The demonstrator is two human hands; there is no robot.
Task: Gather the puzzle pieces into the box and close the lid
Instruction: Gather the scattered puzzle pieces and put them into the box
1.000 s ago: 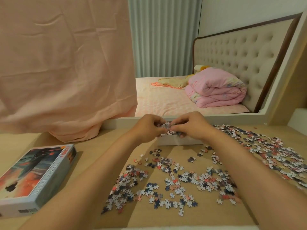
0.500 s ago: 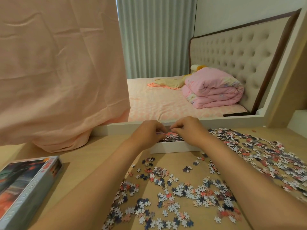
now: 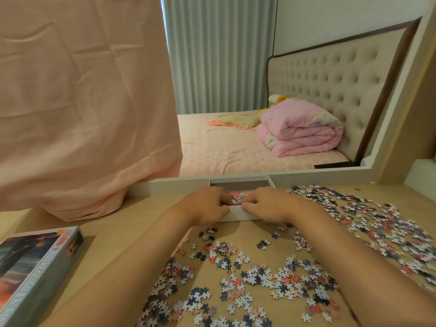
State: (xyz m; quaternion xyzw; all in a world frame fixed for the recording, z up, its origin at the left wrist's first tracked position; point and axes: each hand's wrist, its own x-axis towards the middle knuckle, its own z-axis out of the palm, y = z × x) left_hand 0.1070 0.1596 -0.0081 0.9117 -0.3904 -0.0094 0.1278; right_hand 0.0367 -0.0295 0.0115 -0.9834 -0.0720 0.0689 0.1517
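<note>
Currently left hand [image 3: 207, 206] and right hand [image 3: 266, 204], fingers curled, pinch a clump of small pink, blue and white cardboard puzzle pieces [image 3: 237, 199] over the shallow white cardboard box [image 3: 236, 215]. Its printed rectangular lid [image 3: 35, 267] lies well apart, leftward.

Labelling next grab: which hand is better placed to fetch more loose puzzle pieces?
Right, likely. The right hand rests at the white box beside the dense spread of puzzle pieces; the left hand borders bare table toward the box lid.
</note>
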